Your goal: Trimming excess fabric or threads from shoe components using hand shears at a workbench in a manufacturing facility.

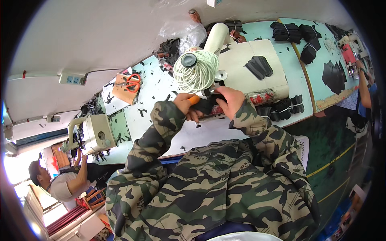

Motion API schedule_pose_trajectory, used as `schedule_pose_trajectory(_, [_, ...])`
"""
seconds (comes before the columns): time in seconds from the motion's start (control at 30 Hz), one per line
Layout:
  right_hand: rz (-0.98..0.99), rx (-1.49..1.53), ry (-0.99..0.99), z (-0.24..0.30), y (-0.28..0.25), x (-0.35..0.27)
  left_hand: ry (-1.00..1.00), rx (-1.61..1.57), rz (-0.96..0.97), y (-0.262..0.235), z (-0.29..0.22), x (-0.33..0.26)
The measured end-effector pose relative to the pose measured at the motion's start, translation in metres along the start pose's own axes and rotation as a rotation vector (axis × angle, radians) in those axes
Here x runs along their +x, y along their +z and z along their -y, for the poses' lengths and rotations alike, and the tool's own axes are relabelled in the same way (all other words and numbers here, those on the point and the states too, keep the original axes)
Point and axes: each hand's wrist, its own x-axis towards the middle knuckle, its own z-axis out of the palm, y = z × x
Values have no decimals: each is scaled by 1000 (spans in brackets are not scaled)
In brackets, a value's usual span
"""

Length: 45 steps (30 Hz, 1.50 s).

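Observation:
My left hand (187,105), with an orange cover on one finger, is closed on a black flat piece (205,106), which looks like leather or fabric. My right hand (232,99) pinches the same piece from the other side. Both hands are at the front edge of a cream machine (245,52), just below its working head. A thick coil of pale rubber bands (196,74) hangs around the top of that head and hides part of it. Behind my right hand, a fanned pile of black pieces (258,67) lies on the machine's bed.
Tied black bundles (281,109) lie right of my right hand, and more bundles (286,32) at the far right. Orange scissors (132,83) rest on brown card among black scraps at left. A co-worker (66,180) sits at another machine (98,133); another person's arm (364,86) shows at right.

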Motion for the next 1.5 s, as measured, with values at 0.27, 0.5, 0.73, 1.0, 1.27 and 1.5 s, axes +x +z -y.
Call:
schedule_pose_trajectory(0.27, [40,85,6,-7,-2,-1,15,-92,0,10,3,1])
schedule_pose_trajectory(0.5, [7,77,5,-13,-10,-6,167,34,-205,-9,14,-7])
schedule_pose_trajectory(0.73, [-15,37,-17,-8,2,-3,32,-65,-5,7,-1,-4])
schedule_pose_trajectory(1.0, [76,158,86,-6,-14,-9,136,9,-189,16,5,-5])
schedule_pose_trajectory(1.27, [-2,129,33,-5,-9,-7,94,-69,27,-2,9,-11])
schedule_pose_trajectory(1.5, [81,179,66,-4,-18,-7,115,-12,-133,-6,13,-13])
